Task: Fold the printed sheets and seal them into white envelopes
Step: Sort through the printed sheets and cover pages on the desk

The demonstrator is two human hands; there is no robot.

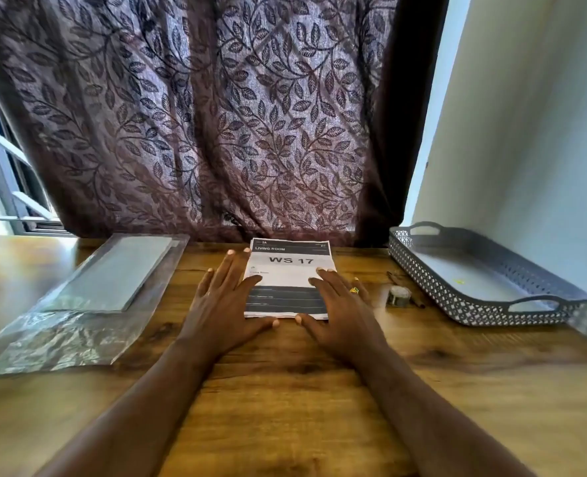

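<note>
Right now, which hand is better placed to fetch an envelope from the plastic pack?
Left. The left hand lies on the printed sheets' left edge, nearer the envelope pack; the right hand is on the far side.

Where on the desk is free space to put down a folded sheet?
The wooden table is bare near the front edge around the forearms, and between the plastic envelope pack and the left hand. It is crowded between the right hand, tape roll and grey tray.
</note>
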